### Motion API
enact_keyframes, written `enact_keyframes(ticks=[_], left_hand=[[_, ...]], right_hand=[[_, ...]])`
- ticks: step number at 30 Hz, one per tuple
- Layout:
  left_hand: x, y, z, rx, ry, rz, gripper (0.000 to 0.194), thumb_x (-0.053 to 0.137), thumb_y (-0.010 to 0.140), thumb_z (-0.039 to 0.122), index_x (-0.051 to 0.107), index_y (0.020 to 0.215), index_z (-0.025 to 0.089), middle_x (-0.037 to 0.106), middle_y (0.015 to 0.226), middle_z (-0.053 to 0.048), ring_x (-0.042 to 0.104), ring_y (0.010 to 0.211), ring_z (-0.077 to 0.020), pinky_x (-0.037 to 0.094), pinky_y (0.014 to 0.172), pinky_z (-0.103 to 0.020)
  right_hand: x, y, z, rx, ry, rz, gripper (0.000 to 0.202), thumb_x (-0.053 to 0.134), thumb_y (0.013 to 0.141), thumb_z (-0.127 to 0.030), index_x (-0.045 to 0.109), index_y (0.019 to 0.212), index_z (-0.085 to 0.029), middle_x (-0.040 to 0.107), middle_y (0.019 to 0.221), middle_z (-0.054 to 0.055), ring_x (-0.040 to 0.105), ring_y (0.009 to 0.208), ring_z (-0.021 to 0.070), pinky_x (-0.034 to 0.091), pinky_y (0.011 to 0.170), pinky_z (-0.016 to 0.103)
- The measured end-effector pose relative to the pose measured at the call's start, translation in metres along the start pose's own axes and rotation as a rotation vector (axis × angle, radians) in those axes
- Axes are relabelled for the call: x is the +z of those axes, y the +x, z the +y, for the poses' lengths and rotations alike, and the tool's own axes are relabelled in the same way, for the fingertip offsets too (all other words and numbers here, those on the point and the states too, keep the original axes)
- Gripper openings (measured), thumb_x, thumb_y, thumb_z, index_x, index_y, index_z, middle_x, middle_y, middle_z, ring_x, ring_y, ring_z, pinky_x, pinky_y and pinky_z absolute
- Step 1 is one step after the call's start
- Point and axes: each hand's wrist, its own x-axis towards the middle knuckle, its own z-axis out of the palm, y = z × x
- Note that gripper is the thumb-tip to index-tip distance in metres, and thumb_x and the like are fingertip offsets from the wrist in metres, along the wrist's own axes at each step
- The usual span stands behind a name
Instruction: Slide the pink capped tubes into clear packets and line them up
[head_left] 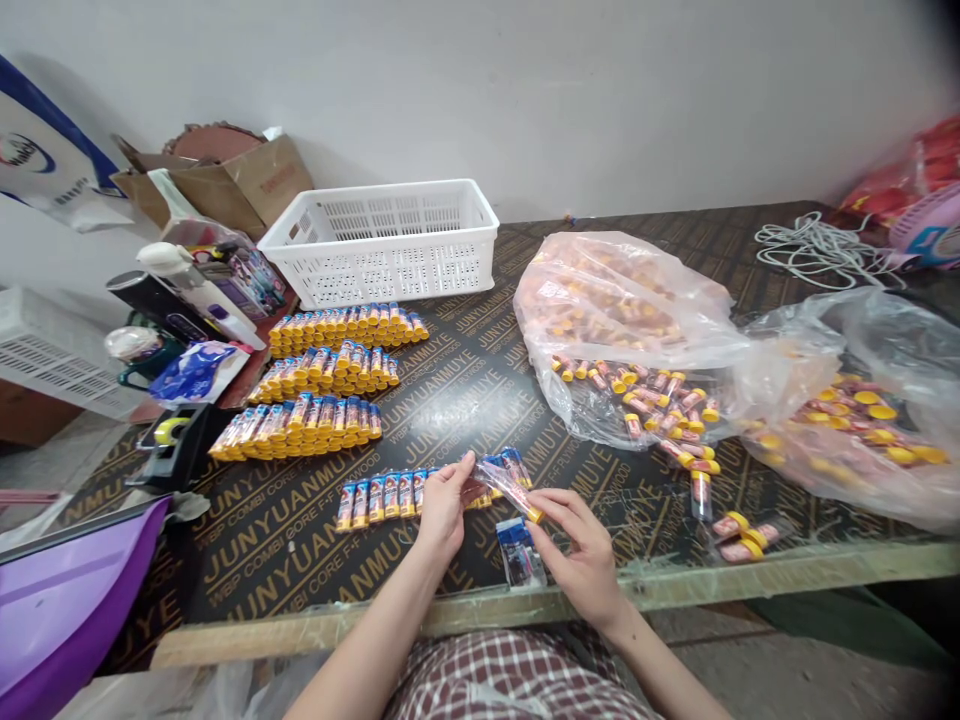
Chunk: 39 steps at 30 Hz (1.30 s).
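Note:
Between my hands is a small clear tube with a yellow cap, tilted, with clear plastic around or beside its upper end. My right hand pinches the tube near the cap with thumb and fingers. My left hand is closed at the far end, its thumb and fingertip on what looks like a clear plastic sleeve. Below them, near the table edge, lies a small stack of flat blue-topped sleeves. Behind my left hand runs a row of blue-and-yellow wrapped tubes, partly hidden by the hands.
Three stacked rows of wrapped tubes lie left, before a white plastic basket. Clear bags of yellow-capped tubes spread to the right, with several loose tubes nearby. A tape dispenser and purple dustpan-like piece stand left.

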Motion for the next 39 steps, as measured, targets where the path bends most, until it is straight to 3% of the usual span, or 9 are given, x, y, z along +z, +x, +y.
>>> enact_keyframes(ticks=[4,9,12,15,17,21,39], left_hand=[[0.003,-0.006,0.0,-0.003,0.056,-0.184,0.033,0.081,0.057,0.036,0.063,0.072,0.013,0.067,0.068,-0.001,0.061,0.061,-0.0109,0.05,0.062,-0.023],[0.004,-0.013,0.001,-0.036,0.095,-0.297,0.04,0.082,0.059,0.031,0.064,0.091,0.015,0.069,0.075,-0.002,0.062,0.063,-0.0115,0.049,0.062,-0.023],[0.004,-0.019,0.001,-0.095,0.173,-0.387,0.035,0.078,0.064,0.038,0.067,0.081,0.01,0.068,0.071,-0.004,0.06,0.059,-0.0108,0.048,0.06,-0.023],[0.006,-0.025,0.0,-0.146,0.228,-0.452,0.036,0.075,0.066,0.044,0.068,0.074,0.009,0.064,0.063,-0.003,0.056,0.053,-0.0093,0.046,0.057,-0.023],[0.007,-0.028,-0.001,-0.159,0.25,-0.48,0.037,0.076,0.064,0.044,0.069,0.074,0.009,0.063,0.062,-0.003,0.054,0.052,-0.0086,0.044,0.055,-0.021],[0.01,-0.03,-0.002,-0.167,0.241,-0.486,0.038,0.077,0.063,0.042,0.069,0.077,0.008,0.062,0.061,-0.002,0.052,0.05,-0.0073,0.042,0.051,-0.02],[0.008,-0.03,-0.006,-0.149,0.207,-0.469,0.033,0.077,0.065,0.038,0.068,0.079,0.009,0.063,0.063,-0.002,0.054,0.051,-0.008,0.041,0.05,-0.019]], right_hand=[[0.001,0.001,0.005,0.023,0.077,-0.116,0.035,0.046,0.088,-0.012,0.062,0.115,-0.029,0.059,0.108,0.007,0.059,0.101,0.0203,0.051,0.087,0.037],[0.003,0.006,0.014,-0.048,-0.02,-0.081,0.05,0.052,0.08,-0.008,0.052,0.126,-0.029,0.055,0.108,0.007,0.057,0.101,0.0208,0.049,0.088,0.039],[0.002,0.012,0.016,-0.086,-0.039,-0.083,0.074,0.056,0.072,-0.008,0.034,0.139,-0.029,0.043,0.13,0.01,0.047,0.118,0.0268,0.044,0.097,0.047],[-0.001,0.017,0.017,-0.115,0.028,-0.17,0.086,0.055,0.065,-0.008,0.024,0.142,-0.029,0.025,0.147,0.01,0.037,0.129,0.031,0.039,0.102,0.051],[-0.002,0.018,0.018,-0.11,0.091,-0.255,0.087,0.053,0.062,-0.007,0.024,0.142,-0.027,0.027,0.148,0.01,0.037,0.131,0.0305,0.038,0.104,0.05],[-0.001,0.015,0.022,-0.083,0.169,-0.338,0.087,0.051,0.059,-0.006,0.026,0.142,-0.023,0.042,0.139,0.01,0.042,0.128,0.0277,0.038,0.106,0.046],[0.006,0.014,0.019,-0.068,0.338,-0.247,0.089,0.051,0.057,-0.003,0.027,0.141,-0.024,0.046,0.135,0.01,0.049,0.122,0.0256,0.043,0.103,0.042]])
